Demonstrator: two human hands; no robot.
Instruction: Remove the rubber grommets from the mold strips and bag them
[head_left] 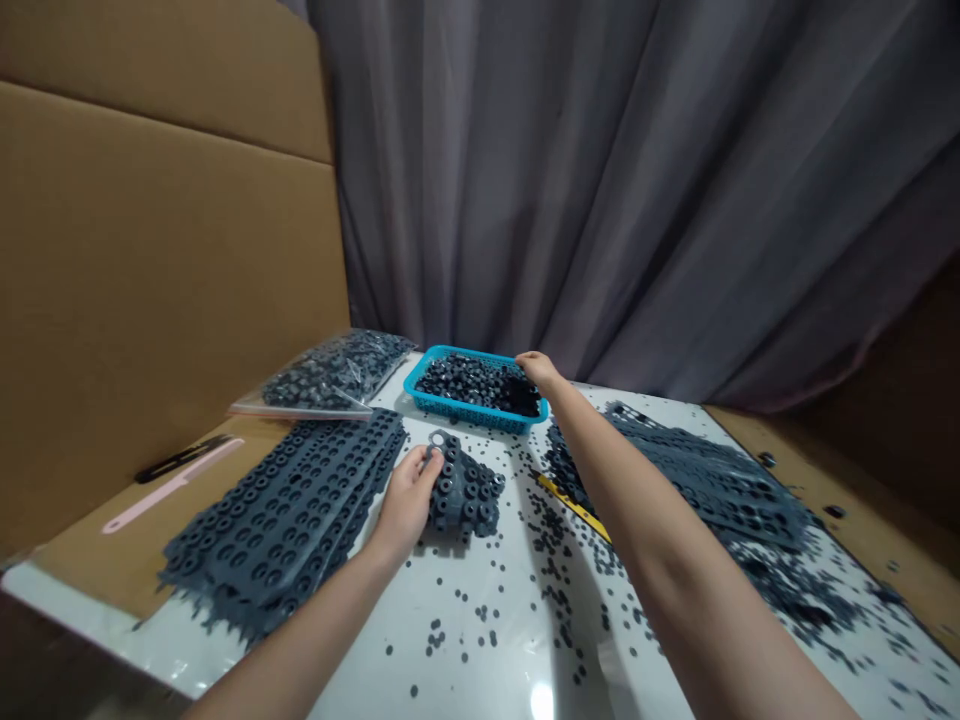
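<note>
The left hand (405, 505) pinches a rubber sheet (463, 495) with its fingers (431, 462), the right hand (538, 369) curls at a blue basket (450, 412) already heaped with loose rings (469, 385), its hold unclear, and stacked sheets (285, 510) remain.

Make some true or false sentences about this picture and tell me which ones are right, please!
The left hand touches a stack of gray rubber sheets. True.
The right hand is holding a yellow ruler. False: it is at the corner of the teal plastic basket.
The basket holds many small dark rubber pieces. True.
The plastic bag lies to the right of the basket. False: it lies to the left of the basket.
</note>
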